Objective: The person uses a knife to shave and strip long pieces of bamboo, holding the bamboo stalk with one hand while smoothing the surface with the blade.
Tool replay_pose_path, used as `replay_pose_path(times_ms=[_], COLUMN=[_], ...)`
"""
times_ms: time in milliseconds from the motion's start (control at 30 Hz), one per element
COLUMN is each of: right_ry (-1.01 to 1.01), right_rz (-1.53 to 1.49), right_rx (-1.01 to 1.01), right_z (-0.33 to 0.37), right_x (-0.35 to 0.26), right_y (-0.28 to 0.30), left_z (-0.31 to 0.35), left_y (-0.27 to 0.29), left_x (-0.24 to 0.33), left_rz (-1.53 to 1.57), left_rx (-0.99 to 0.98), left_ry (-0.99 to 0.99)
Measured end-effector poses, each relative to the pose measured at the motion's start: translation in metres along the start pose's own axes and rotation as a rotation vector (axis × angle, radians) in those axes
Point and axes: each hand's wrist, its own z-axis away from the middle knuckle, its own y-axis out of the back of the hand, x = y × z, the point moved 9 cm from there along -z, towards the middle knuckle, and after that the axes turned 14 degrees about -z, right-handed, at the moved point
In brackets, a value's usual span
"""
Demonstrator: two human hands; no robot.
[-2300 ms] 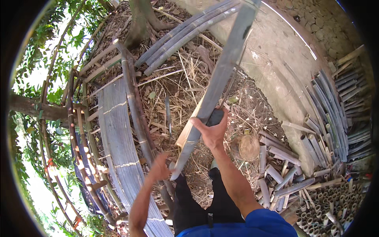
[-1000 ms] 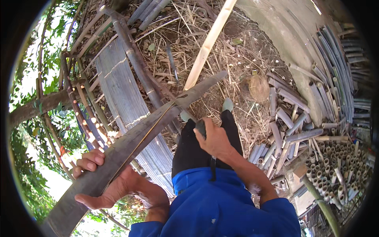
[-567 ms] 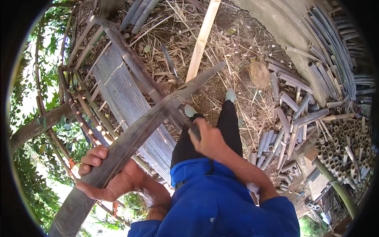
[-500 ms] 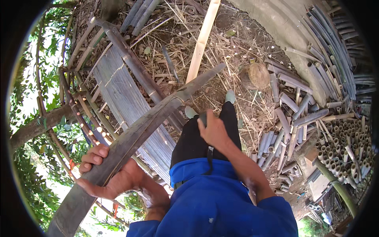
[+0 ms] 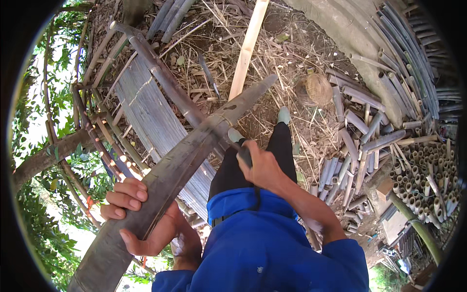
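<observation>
A long grey-brown bamboo pole (image 5: 168, 177) slants across in front of me, from lower left up to the middle. My left hand (image 5: 158, 236) is wrapped round its near part, fingers over the far side and thumb on the near side. My right hand (image 5: 265, 168) is closed round the dark handle of a knife (image 5: 244, 155). Its blade is thin and blurred, and it reaches to the pole just below a node ring. Whether the edge cuts into the bamboo, I cannot tell. The pole's far end hangs over my feet.
A grey slatted bamboo bench (image 5: 146, 97) stands to the left. Beyond the pole lie a pale split bamboo strip (image 5: 248, 48) and a dark blade-like tool (image 5: 209, 75). A wood stump (image 5: 316, 90), cut bamboo lengths (image 5: 357, 121) and stacked short tubes (image 5: 423, 175) are at the right.
The pole has rolled in my left hand, whose grip has shifted. My right hand has moved slightly left and nearer, bringing the knife against the pole.
</observation>
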Motion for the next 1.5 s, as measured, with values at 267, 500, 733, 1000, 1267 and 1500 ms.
replay_pose_path(times_ms=[267,500,733,1000,1267,1500], right_ry=[0.048,-0.141,-0.225,-0.298,-0.225,-0.186], right_rz=[0.028,0.028,0.042,0.104,0.125,0.168], right_rx=[-0.008,-0.044,-0.033,-0.074,0.016,0.046], right_z=[-0.004,0.001,-0.009,-0.005,-0.009,-0.020], right_x=[-0.006,0.013,0.021,0.021,0.021,0.021], right_y=[0.005,0.007,0.013,0.022,0.040,0.055], left_z=[0.003,0.009,0.008,0.012,0.020,0.019], left_y=[-0.004,-0.006,-0.008,-0.020,-0.031,-0.047], left_x=[0.006,0.008,0.011,0.010,0.016,0.021], left_rz=[0.045,0.014,0.006,0.044,0.109,0.131], left_rx=[-0.063,-0.161,-0.177,-0.242,-0.365,-0.449], left_ry=[-0.019,-0.046,-0.060,-0.126,-0.110,-0.163])
